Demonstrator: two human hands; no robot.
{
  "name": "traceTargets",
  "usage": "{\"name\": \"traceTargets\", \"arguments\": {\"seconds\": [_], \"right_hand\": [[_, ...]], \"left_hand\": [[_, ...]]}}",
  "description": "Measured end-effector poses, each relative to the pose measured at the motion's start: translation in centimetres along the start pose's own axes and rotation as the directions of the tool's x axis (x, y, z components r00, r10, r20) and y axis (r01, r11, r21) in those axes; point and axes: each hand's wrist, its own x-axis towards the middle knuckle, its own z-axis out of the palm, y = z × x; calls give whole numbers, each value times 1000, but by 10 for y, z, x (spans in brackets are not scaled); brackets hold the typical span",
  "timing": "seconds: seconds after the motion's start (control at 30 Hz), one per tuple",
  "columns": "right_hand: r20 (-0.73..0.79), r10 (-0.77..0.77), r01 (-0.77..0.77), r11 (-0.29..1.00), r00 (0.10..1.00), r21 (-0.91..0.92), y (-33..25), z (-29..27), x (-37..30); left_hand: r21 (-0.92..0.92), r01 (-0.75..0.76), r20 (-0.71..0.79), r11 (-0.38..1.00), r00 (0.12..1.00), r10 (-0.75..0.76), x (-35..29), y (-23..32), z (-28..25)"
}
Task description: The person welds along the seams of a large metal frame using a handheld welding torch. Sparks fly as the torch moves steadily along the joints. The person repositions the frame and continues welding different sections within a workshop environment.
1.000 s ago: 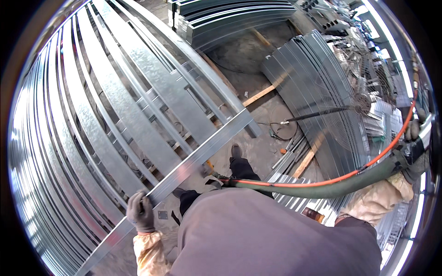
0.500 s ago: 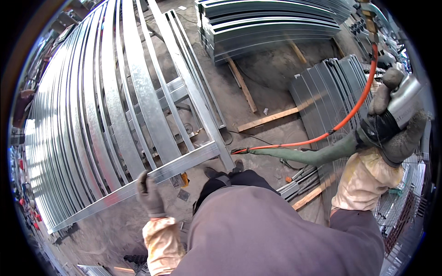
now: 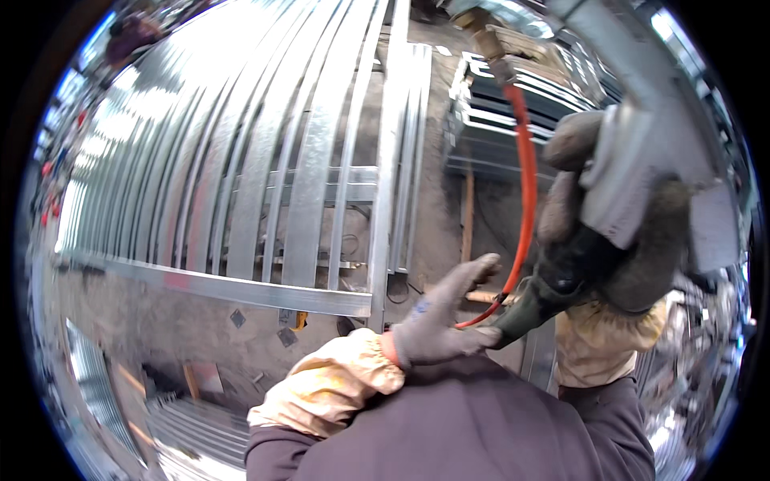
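Note:
Close in on the right, my gloved right hand point(image 3: 569, 208) is wrapped round a grey, pistol-shaped hand tool point(image 3: 634, 152), its exact kind unclear. A green-sleeved cable point(image 3: 525, 317) runs from its dark grip. An orange hose point(image 3: 525, 160) hangs from a brass fitting point(image 3: 489, 48) and curves down toward the sleeve. My gloved left hand point(image 3: 437, 321) is open in front of my body, thumb and fingers apart, close beside the lower hose and cable. To its left lies a large galvanized metal frame point(image 3: 216, 284) with several long slats point(image 3: 313, 216).
Stacked metal sections point(image 3: 497, 136) rest at the far right. Timber strips point(image 3: 468, 208) lie on the floor. More metal panels point(image 3: 196, 429) are at the lower left, and two small dark plates point(image 3: 287, 337) lie near the frame. Another person point(image 3: 132, 40) is at the far upper left.
My left hand has swung right from the frame's edge toward the hose and cable. The tool in my right hand has come closer and further left. The whole view has turned.

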Motion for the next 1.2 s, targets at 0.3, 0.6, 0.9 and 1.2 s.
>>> {"name": "traceTargets", "arguments": {"seconds": [0.3,0.6,0.9,1.2], "right_hand": [[317,258,-322,931,913,170,47,9,76],[517,276,-351,935,810,49,55,92,160],[669,495,-681,732,555,23,171,189,196],[790,512,-849,527,338,21,355,314,192]], "left_hand": [[-324,67,-167,944,978,-127,39,18,31],[-346,-102,-360,933,932,-32,54,57,-22],[-192,-176,-754,965,656,-30,28,41,-91],[-243,-243,-969,939,92,-227,-6,-16,-179]]}}
